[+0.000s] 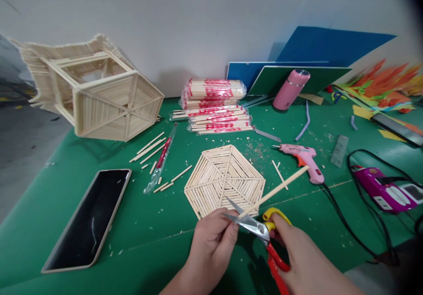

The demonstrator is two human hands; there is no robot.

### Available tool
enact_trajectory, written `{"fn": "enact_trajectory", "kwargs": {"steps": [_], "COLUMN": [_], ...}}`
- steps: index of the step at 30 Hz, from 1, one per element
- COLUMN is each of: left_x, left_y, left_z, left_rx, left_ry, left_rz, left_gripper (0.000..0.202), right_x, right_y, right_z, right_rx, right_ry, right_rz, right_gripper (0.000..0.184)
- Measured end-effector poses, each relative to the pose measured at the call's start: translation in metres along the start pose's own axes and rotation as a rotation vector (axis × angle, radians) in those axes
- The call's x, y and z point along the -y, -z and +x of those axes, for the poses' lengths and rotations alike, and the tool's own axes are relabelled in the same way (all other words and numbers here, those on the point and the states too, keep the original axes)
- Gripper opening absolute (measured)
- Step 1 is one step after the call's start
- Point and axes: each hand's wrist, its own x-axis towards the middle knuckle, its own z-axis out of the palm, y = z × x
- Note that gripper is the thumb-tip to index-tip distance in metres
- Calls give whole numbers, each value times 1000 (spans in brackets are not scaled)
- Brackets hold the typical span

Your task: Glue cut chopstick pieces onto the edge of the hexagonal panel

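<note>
**Q:** What did each hand hold, and where was the stick?

**A:** My left hand was pinched closed on the near end of a wooden chopstick. The stick ran up and to the right from that pinch, over the green table. My right hand was closed through the handles of the scissors; their blades stood apart around the stick, just beyond my left fingertips.

**Q:** How did you judge its handling?

**A:** Light, stiff and brittle; I judged it would snap or splinter rather than bend. I held it close to the blades, so the short end could not twist.

**Q:** What lay beyond the grip?

**A:** The hexagonal stick panel lay directly ahead, the pink glue gun further right, and a phone to the left.
</note>
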Motion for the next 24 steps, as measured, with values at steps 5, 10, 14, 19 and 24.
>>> {"fn": "enact_trajectory", "kwargs": {"steps": [5, 10, 14, 19, 24], "left_x": [-1, -3, 2, 9, 7], "left_y": [4, 7, 2, 0, 5], "left_z": [2, 3, -1, -4, -1], "left_rx": [30, 254, 305, 306, 300], "left_ry": [-14, 297, 532, 588, 551], "left_rz": [29, -302, -604, -663, -643], "left_gripper": [18, 23, 19, 10, 17], "right_x": [-6, -12, -9, -7, -8], "right_y": [-1, 6, 16, 19, 11], "right_z": [-1, -5, -7, -8, -8], "right_rx": [3, 18, 34, 23, 79], "right_ry": [5, 29, 71, 72, 36], "right_rz": [-26, -111, -108, -105, -12], "right_gripper": [38, 57, 45, 24, 13]}}
